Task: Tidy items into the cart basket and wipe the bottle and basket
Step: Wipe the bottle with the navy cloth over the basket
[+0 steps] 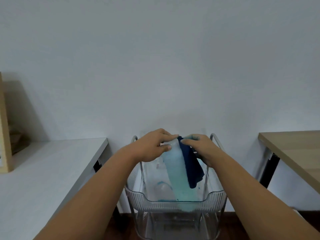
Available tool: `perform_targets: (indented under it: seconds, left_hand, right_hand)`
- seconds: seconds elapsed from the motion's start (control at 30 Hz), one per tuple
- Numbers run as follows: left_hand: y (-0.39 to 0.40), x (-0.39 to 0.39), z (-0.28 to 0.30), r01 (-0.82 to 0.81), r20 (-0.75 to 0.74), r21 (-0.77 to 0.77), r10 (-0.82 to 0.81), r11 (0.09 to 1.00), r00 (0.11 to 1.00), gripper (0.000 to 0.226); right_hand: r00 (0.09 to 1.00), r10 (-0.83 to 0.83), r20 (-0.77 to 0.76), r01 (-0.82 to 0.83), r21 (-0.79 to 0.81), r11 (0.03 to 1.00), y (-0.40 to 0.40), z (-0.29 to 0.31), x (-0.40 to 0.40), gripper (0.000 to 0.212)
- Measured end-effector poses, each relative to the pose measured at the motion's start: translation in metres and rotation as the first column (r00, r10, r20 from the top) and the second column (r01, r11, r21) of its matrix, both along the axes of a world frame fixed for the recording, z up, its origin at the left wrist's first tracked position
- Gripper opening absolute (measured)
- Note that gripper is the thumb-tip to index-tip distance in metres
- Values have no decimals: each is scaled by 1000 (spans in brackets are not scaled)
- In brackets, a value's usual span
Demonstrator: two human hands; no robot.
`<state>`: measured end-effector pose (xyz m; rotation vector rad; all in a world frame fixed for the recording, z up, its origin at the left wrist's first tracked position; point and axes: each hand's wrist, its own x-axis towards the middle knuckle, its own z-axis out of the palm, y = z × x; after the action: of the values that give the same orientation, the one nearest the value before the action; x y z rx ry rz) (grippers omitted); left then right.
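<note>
A tall light-blue bottle (176,174) stands in the clear ribbed cart basket (174,203), leaning slightly. My left hand (154,146) grips the bottle near its top. My right hand (202,149) holds a dark blue cloth (192,168) against the bottle's upper right side; the cloth hangs down beside the bottle. A second, clear bottle (163,189) lies low in the basket to the left of the blue one, partly hidden.
A white table (43,170) runs along the left, with a wooden box (5,132) at its far end. A wooden table (294,149) stands on the right. The cart's metal handles (215,137) rise behind the basket, close to the wall.
</note>
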<state>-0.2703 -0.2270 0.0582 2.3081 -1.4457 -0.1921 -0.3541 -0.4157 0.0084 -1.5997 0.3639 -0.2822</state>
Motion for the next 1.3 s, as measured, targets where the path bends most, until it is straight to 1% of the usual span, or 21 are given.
perform_targets:
  seconds: [0.03,0.13,0.2,0.27,0.33,0.4,0.47,0.53,0.57,0.63,0.67,0.7,0.77,0.87,0.93,1.0,1.03,1.13,1.2,1.23,1.3]
  left_hand:
    - [2,-1,-3,-35,2,-18,35,999,999,46]
    - [-2,-13,-10,-173,36,-192,183,966,983,45]
    - [-8,-17,-10,-206,69,-258,231,944,971,38]
    - [-10,-17,-8,-162,66,-260,184,952,981,34]
    - [-9,-14,-8,-62,-8,-279,62,958,998,33]
    - [-8,-12,-6,34,-79,-295,-60,955,995,33]
    - [-7,-11,-4,79,-128,-280,-118,957,985,36]
    - [-6,-9,-6,38,-160,-278,-86,960,983,38]
    - [-6,-9,-8,-21,-147,-298,-24,954,989,41]
    - [-9,-15,-13,-163,-75,-362,146,918,986,47]
    - [-12,-17,-15,-206,-32,-384,210,900,977,46]
    - [-16,-19,-15,-213,8,-387,234,897,972,43]
    - [-20,-21,-11,-160,38,-339,184,927,982,37]
    - [-20,-17,-2,-27,-65,-265,10,964,998,34]
    - [-18,-14,-2,23,-90,-225,-44,974,995,35]
    - [-17,-13,-5,1,-87,-200,-18,980,996,36]
    - [-17,-12,-8,-32,-87,-217,13,976,996,37]
    - [-22,-19,-15,-193,-46,-346,189,918,981,51]
    - [-26,-21,-17,-252,-4,-368,269,895,963,50]
    - [-27,-20,-17,-255,-2,-361,273,897,962,48]
    - [-24,-17,-15,-224,-72,-354,212,908,975,38]
  right_hand:
    - [1000,-14,20,13,21,1000,2,-3,-1,6]
    - [996,-44,82,37,78,996,9,-9,-1,6]
    - [994,-52,98,44,89,995,11,-9,-2,6]
    - [994,-47,98,39,74,996,10,-8,-4,5]
    - [996,-33,83,29,44,999,5,-7,-6,5]
    - [998,-24,60,22,23,999,0,-5,-7,5]
    - [999,-13,42,13,14,1000,-6,-3,-7,5]
    - [999,-1,40,1,6,1000,-9,-4,-7,4]
    - [999,-3,45,3,6,1000,-9,-5,-8,5]
    - [998,-22,61,21,16,1000,-8,-8,-7,5]
    - [997,-32,70,30,20,999,-7,-9,-7,5]
    - [997,-37,74,35,22,999,-7,-10,-7,3]
    - [997,-43,67,41,24,999,-10,-10,-7,2]
    - [998,-51,48,51,8,999,-15,-10,-8,3]
    - [998,-54,39,54,5,999,-17,-10,-9,3]
    - [998,-53,37,52,13,999,-18,-11,-10,3]
    - [998,-51,41,51,21,998,-18,-13,-10,5]
    - [997,-44,56,41,43,998,-15,-16,-11,7]
    - [997,-39,59,37,40,999,-14,-16,-11,7]
    - [998,-38,58,36,34,999,-13,-16,-11,7]
    - [998,-42,55,40,32,999,-12,-15,-9,6]
